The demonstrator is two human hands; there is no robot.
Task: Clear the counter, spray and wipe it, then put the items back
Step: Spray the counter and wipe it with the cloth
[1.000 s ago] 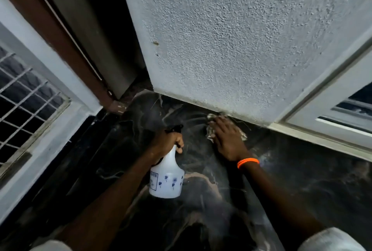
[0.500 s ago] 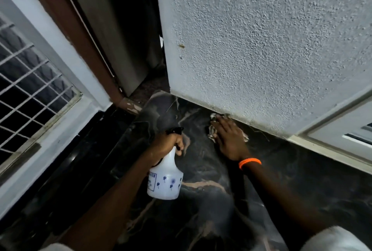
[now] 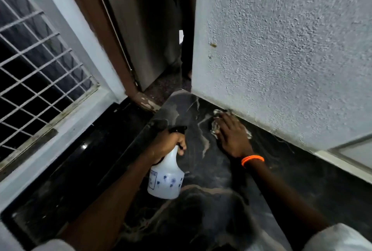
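Left hand (image 3: 168,144) clamped on spray bottle (image 3: 166,178) neck, looks light | right hand (image 3: 231,135) flat on soft cloth (image 3: 215,127), centre frame | worktop (image 3: 211,170) likely slick.

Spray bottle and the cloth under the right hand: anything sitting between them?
Nothing: in the head view only bare dark marble counter lies between the spray bottle in the left hand and the cloth under the right hand.

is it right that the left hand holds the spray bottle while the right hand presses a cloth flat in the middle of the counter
Not quite: the head view shows the cloth under the right hand at the counter's back edge, against the wall. The left hand does hold the spray bottle.
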